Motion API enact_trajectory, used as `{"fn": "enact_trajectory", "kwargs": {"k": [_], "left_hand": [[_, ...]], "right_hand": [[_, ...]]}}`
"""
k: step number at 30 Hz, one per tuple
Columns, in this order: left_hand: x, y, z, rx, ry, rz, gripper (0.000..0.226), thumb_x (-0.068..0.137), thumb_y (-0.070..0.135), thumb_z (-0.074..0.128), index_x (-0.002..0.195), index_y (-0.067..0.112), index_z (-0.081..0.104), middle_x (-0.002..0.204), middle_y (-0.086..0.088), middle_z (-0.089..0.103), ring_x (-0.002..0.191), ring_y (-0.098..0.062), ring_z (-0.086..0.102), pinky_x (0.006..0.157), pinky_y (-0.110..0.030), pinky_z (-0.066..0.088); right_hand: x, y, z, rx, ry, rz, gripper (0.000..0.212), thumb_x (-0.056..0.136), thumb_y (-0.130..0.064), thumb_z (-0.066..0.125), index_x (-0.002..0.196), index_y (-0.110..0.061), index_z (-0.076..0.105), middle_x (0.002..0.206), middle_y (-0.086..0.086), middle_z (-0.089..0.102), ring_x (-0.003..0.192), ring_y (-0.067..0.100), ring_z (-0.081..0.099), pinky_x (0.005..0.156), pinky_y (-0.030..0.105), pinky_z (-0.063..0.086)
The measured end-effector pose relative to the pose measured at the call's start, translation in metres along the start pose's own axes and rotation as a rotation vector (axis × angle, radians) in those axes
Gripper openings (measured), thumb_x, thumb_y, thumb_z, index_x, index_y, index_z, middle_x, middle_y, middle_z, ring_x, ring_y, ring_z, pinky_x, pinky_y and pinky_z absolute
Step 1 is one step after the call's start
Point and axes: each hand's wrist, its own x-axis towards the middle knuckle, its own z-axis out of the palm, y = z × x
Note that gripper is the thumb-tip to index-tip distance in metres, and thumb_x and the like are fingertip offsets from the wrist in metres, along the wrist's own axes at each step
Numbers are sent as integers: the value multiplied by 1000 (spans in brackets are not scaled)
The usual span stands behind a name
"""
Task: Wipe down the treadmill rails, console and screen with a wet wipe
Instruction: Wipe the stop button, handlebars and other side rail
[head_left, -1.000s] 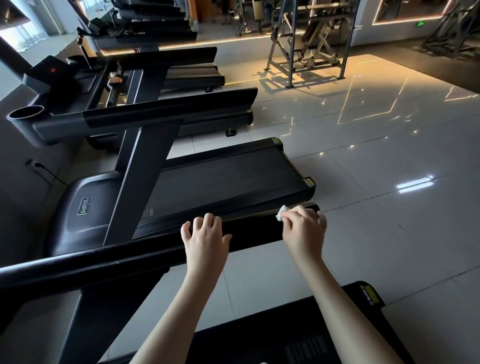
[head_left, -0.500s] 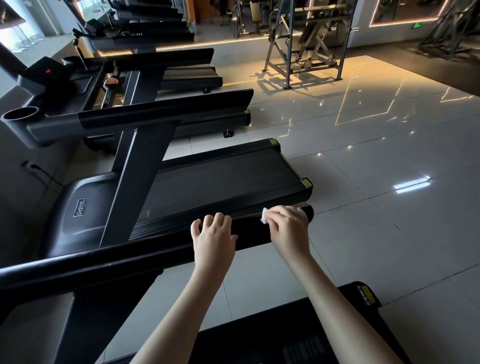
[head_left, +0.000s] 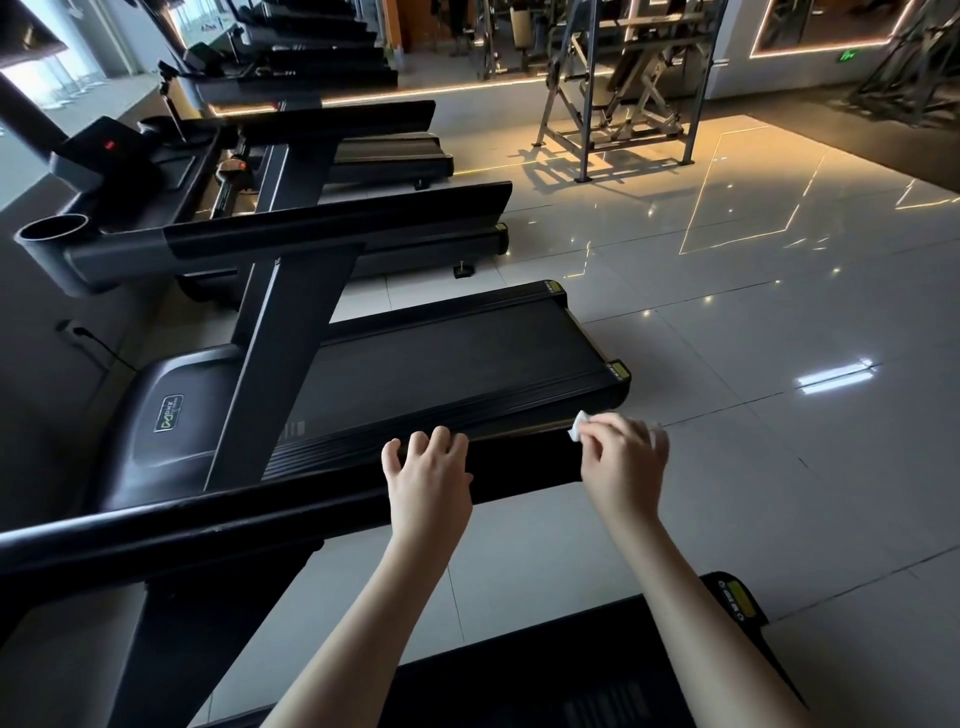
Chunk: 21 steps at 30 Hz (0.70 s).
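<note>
A long black handrail (head_left: 218, 530) of the near treadmill runs from lower left up to the right. My left hand (head_left: 428, 480) rests over the rail, its fingers curled across the top edge. At the rail's right end, my right hand (head_left: 621, 462) pinches a small white wet wipe (head_left: 578, 433) and holds it against the rail's tip. Only a corner of the wipe shows past my fingers. The rail's far end is hidden under my right hand.
Beyond the rail lies another treadmill with a black belt (head_left: 441, 364) and slanted upright (head_left: 280, 358). More treadmills line up behind it, one with a round cup holder (head_left: 52, 228). A metal gym rack (head_left: 618, 88) stands on the glossy tiled floor (head_left: 753, 322).
My right hand slid the wipe left along the rail, then back right to the rail's end. My left hand stayed on the rail.
</note>
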Motion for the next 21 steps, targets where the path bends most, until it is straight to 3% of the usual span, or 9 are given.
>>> {"fn": "enact_trajectory", "kwargs": {"k": [3, 6, 8, 11, 13, 17, 21], "left_hand": [[1, 3, 1, 31, -10, -7, 40, 48, 20, 92, 77, 16, 65, 80, 1, 59, 76, -25, 59, 85, -52, 48], [4, 5, 0, 5, -47, -12, 30, 67, 29, 83, 87, 16, 65, 90, 1, 59, 90, -25, 58, 97, -50, 39], [5, 7, 1, -20, -63, -24, 30, 75, 36, 78, 93, 15, 65, 95, 0, 59, 98, -25, 56, 100, -47, 35], [7, 8, 1, -31, -58, -39, 33, 75, 35, 80, 94, 14, 64, 96, 0, 59, 98, -25, 56, 97, -45, 38], [7, 9, 1, -37, -75, -52, 33, 73, 34, 81, 92, 14, 64, 94, 0, 59, 96, -24, 56, 95, -44, 39], [7, 10, 3, -19, -46, -50, 39, 57, 29, 92, 79, 12, 64, 81, 0, 59, 82, -26, 59, 84, -47, 47], [6, 10, 3, -19, -30, -53, 40, 56, 29, 92, 80, 12, 65, 81, 0, 60, 82, -26, 60, 84, -48, 47]], "right_hand": [[-6, -9, 2, 38, -39, -79, 25, 71, 2, 80, 66, -19, 68, 77, -5, 65, 74, 25, 62, 86, 54, 47], [-11, -6, 0, 68, -113, -184, 21, 75, -3, 79, 69, -21, 70, 84, -8, 66, 82, 20, 63, 93, 54, 42], [-6, 5, -2, 26, -70, -124, 22, 72, 0, 79, 69, -19, 70, 83, -6, 67, 79, 23, 62, 93, 54, 41], [1, 7, -4, 13, 12, 55, 19, 71, 4, 75, 71, -15, 70, 80, -1, 68, 77, 29, 63, 92, 53, 43], [-2, -2, 0, 50, 12, -13, 16, 72, 2, 73, 72, -14, 70, 80, 0, 68, 77, 28, 63, 91, 44, 39], [-3, 5, 3, 72, -73, -204, 9, 80, -12, 72, 74, -19, 72, 83, -6, 68, 80, 22, 61, 90, 48, 42], [12, 26, 1, 33, 14, 66, 21, 83, -20, 56, 73, -16, 74, 80, -2, 70, 76, 29, 64, 88, 44, 41]]}}
